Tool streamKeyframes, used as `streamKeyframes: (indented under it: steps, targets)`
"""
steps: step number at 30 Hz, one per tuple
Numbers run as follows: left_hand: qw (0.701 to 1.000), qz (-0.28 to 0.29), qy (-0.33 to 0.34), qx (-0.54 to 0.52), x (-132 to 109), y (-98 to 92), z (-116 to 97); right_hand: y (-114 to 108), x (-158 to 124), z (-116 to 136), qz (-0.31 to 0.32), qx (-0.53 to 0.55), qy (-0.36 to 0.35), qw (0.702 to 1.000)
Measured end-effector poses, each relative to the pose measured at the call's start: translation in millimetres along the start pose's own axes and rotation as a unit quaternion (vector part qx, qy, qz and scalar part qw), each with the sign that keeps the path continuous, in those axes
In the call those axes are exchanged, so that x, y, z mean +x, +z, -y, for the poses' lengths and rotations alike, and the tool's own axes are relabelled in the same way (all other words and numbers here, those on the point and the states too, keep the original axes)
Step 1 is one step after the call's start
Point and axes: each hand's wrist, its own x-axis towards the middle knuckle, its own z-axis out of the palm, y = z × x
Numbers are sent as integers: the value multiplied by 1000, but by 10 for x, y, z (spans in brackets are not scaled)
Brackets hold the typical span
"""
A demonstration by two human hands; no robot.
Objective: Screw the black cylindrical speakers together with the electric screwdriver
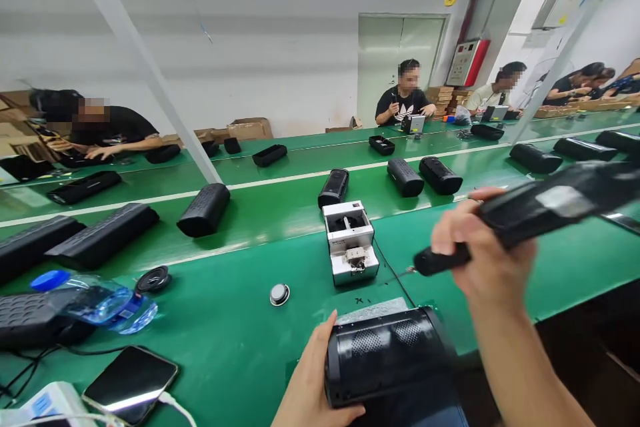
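My left hand (313,373) grips the left end of a black speaker housing (387,357), with perforated patches on its upper face, at the front of the green bench. My right hand (493,260) is wrapped round a black electric screwdriver (540,207), raised to the right of the housing. Its tip points left and stays apart from the housing; the tool's far end is blurred. Behind the housing stands a white and silver screw feeder (353,253). A small round speaker driver (279,294) lies on the bench to the left.
On the left are a water bottle (100,303), a black round speaker part (153,278), a phone (131,383) with a cable and a white power strip (50,407). Black housings (204,210) stand along the green belt (270,210). Several co-workers sit across it. A frame post (150,73) rises on the left.
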Motion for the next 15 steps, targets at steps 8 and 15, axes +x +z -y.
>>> streamKeyframes:
  steps: [8,15]
  targets:
    - [997,-26,-16,-75,28,334,267,662,99,-680,66,-41,12,997]
    - [996,-14,10,-91,33,411,392,808,163,-824,42,-80,47,995]
